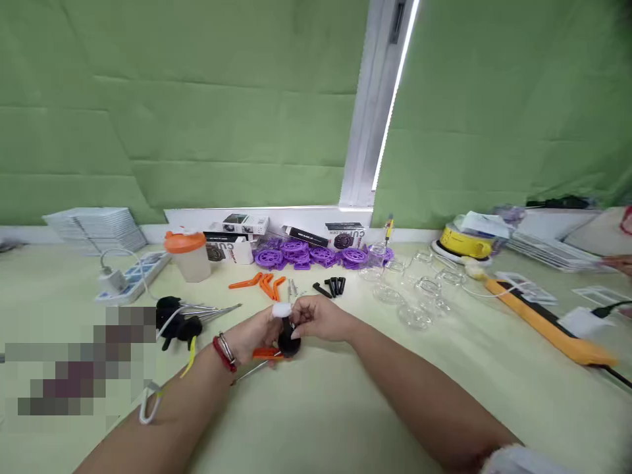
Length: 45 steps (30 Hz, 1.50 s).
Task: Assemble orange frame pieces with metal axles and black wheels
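Near the middle of the table, my left hand (261,334) is closed around a round black part (289,342), with something white wrapped on one finger. Against the same part, from the right, my right hand (316,317) has its fingers pinched together. An orange piece (266,353) and a thin metal rod (251,372) lie just below my left hand. Beyond the hands are several orange pieces (266,284), a few small screws (293,288) and several short black pieces (336,286).
Purple plastic parts (320,255) and boxes (237,250) line the wall. Clear plastic rings (415,315) lie to the right, near an orange power strip (543,322). At left are an orange-lidded cup (190,257) and black-handled tools (182,319). Another person's hand (619,263) shows at far right.
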Each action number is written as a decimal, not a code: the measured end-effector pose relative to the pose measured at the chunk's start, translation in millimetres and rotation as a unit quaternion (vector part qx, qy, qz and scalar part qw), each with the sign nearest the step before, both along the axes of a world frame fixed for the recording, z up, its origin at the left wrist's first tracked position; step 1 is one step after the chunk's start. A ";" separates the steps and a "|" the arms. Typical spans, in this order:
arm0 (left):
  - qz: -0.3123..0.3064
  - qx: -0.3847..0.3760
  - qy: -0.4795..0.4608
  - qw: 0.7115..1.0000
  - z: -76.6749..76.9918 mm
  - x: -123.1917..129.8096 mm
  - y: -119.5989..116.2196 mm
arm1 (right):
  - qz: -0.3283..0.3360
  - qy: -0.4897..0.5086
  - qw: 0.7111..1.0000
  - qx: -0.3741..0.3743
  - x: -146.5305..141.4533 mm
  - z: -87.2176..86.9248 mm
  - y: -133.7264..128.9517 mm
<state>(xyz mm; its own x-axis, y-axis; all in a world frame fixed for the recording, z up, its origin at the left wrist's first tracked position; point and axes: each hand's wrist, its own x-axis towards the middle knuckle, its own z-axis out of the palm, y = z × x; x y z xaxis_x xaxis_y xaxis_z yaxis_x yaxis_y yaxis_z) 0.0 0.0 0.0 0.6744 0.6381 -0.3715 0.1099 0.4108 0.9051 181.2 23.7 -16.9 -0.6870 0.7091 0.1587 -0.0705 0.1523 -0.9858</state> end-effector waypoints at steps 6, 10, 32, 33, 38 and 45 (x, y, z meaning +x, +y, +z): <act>0.016 0.004 0.015 1.000 8.3 2.1 -5.4 | -0.005 -0.013 1.000 -0.003 -1.7 0.3 -1.3; 0.008 0.004 0.024 1.000 9.6 2.0 -5.8 | 0.004 -0.014 1.000 -0.010 -0.7 1.9 -2.4; -0.009 0.002 0.008 1.000 10.2 0.2 -5.3 | -0.003 -0.002 1.000 -0.028 -1.2 1.1 -3.0; -0.010 0.000 0.007 1.000 10.7 0.2 -5.4 | -0.003 0.000 0.999 -0.032 -1.3 1.1 -3.0; -0.006 -0.002 0.004 1.000 12.3 0.0 -5.7 | -0.012 0.010 0.999 -0.037 -2.2 3.7 -5.0; -0.022 -0.008 -0.017 1.000 7.1 -3.9 -3.7 | -0.033 0.009 0.999 -0.036 -4.8 9.7 -9.1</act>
<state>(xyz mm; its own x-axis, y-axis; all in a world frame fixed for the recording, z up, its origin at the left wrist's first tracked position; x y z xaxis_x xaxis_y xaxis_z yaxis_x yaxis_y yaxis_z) -3.9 -3.7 7.1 0.7147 0.6016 -0.3568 0.0971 0.4199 0.9024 176.4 14.6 -7.3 -0.6352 0.7633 0.1178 -0.0805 0.0862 -0.9930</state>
